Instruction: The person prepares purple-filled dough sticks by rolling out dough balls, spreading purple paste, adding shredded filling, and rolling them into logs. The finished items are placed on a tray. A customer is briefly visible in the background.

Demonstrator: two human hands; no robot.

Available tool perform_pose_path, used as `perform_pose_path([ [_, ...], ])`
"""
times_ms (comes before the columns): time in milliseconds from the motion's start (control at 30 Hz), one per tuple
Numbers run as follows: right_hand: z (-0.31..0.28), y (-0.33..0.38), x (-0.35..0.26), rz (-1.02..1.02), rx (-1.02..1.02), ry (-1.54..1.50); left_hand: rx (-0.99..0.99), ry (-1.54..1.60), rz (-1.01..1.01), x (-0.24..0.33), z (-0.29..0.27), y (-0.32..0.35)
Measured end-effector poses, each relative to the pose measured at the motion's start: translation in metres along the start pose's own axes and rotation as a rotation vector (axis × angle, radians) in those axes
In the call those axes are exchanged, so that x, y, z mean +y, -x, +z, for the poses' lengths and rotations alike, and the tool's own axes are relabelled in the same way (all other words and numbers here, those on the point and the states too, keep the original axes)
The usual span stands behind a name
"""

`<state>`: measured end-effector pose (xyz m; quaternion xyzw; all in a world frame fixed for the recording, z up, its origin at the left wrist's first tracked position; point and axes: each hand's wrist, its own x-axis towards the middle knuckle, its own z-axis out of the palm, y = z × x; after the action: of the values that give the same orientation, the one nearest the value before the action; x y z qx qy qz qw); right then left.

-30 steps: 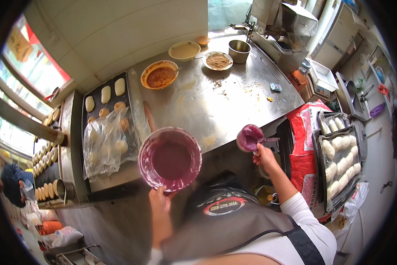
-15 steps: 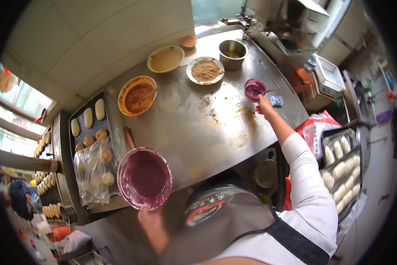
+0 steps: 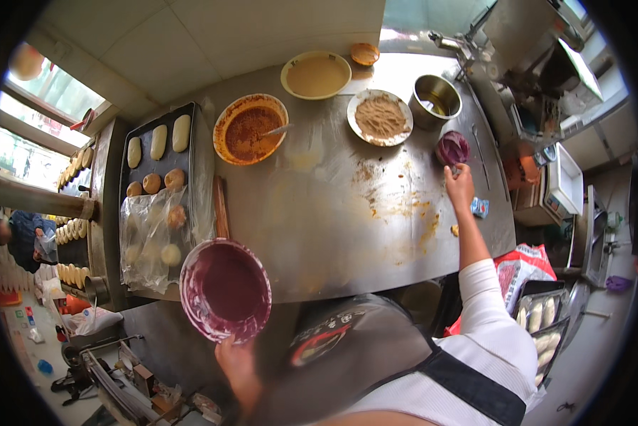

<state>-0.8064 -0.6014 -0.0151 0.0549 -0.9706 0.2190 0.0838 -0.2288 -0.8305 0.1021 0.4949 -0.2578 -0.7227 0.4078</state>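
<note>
Right hand at the right of the frame, arm extended over the steel bench; fingers closed at the near side of a small purple-coated cup, exact grip partly hidden. Cup sits in view just below the steel pot, above the blue packet; whether its base touches the bench cannot be told. Left hand, lower left of centre, holds the near rim of a larger purple bowl containing purple liquid; bowl overlaps the bench's front edge, with a brown wooden rod beyond it. Cannot tell if the bench bears any of the bowl's weight. Upper centre: plate of brown powder, red-orange sauce bowl, pale bowl. Upper left: dough tray, partly under clear plastic. Step in hand, as judged: placing the cup at the far right while steadying the bowl. Next move would call for a firm, upright seat for the cup before the fingers loosen, and a level bowl meanwhile, lest the liquid slop.
</note>
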Motion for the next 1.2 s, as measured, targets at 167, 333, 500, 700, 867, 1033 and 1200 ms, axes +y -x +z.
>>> perform_pose_path([
  [167, 0.047, -0.074, -0.135, -0.810, 0.031, -0.430, 0.095, -0.044, 0.058, -0.009, -0.011, 0.002],
  [333, 0.117, -0.172, -0.239, -0.591, -0.472, -0.179, 0.078, -1.155, 0.624, -0.021, -0.021, 0.026],
  [500, 0.163, -0.209, -0.273, -0.630, -0.626, 0.222, 0.166, -1.813, 0.695, -0.015, -0.028, 0.031],
  [700, 0.208, -0.229, -0.270, -0.775, -0.848, 0.455, 0.104, -1.033, 0.674, -0.042, -0.041, 0.025],
  [867, 0.233, -0.241, -0.269, -1.143, -0.658, 0.596, 0.173, -0.964, 0.470, -0.027, 0.005, 0.018],
  [1033, 0.232, -0.250, -0.273, -1.217, -0.723, 0.749, 0.375, -0.054, 0.129, -0.012, 0.074, 0.008],
  [1200, 0.208, -0.263, -0.279, -1.234, -0.776, 0.685, 0.344, -0.065, 0.140, -0.014, 0.079, -0.003],
])
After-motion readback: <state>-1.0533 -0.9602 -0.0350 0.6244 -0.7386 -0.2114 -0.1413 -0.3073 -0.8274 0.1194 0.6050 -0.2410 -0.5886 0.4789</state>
